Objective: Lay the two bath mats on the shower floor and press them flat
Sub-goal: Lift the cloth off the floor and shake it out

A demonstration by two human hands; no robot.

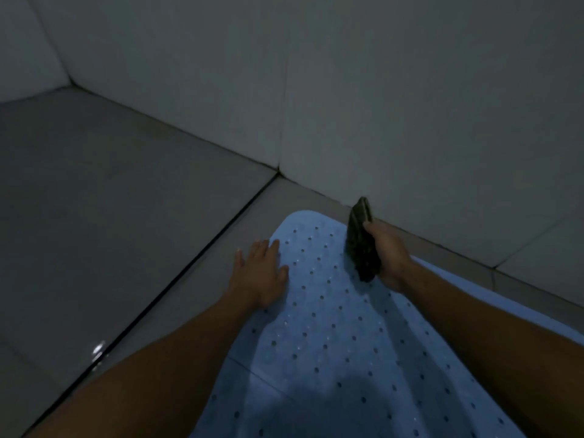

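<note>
Closest to the viewer, a pale blue bath mat [331, 327] dotted with holes lies on the tiled shower floor [110, 216], its long axis running away toward a rounded far end near the wall [410, 105]. It looks like soft, floppy rubber, probably light and best handled by its edges. The left hand [262, 276] rests flat on the mat's left edge, fingers spread. Farther out, the right hand's [390, 257] grip curls round a dark folded item [360, 245], possibly the second mat, held upright above the blue mat's right side.
</note>
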